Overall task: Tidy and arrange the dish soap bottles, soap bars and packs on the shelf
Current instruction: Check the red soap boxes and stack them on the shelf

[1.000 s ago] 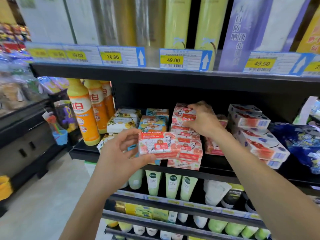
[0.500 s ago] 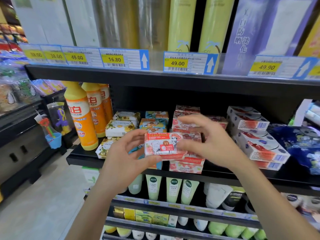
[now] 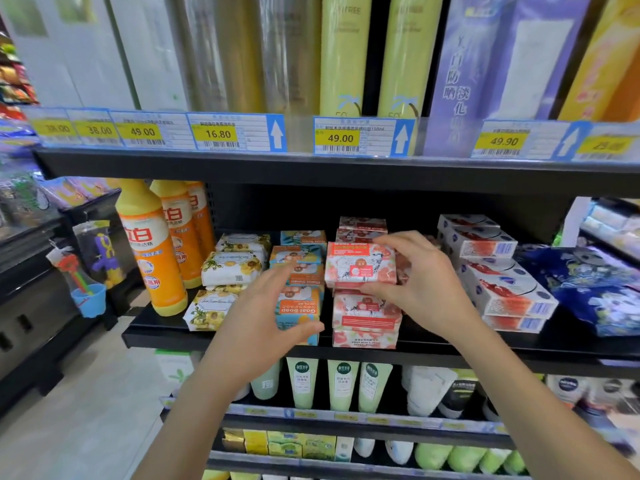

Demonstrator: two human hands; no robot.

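My right hand (image 3: 420,285) grips a red-and-white soap box (image 3: 360,266) by its right end, holding it just above the front stack of matching red soap boxes (image 3: 366,318) on the black shelf (image 3: 221,339). My left hand (image 3: 263,320) is open with spread fingers, empty, in front of the blue goat soap boxes (image 3: 299,306). Yellow-flowered soap packs (image 3: 230,268) lie left of those. Three orange dish soap bottles (image 3: 152,251) stand at the shelf's left end. White-and-red soap boxes (image 3: 498,275) are stacked on the right.
A dark blue patterned bag (image 3: 595,289) lies at the far right of the shelf. Above, an upper shelf with price tags (image 3: 341,136) holds tall yellow cans and boxes. Below are tubes of cream (image 3: 343,384). A dark side counter (image 3: 31,292) with toys stands to the left.
My left hand has let go of the red soap box and my right hand has taken it, carrying it right and up over the red stack.
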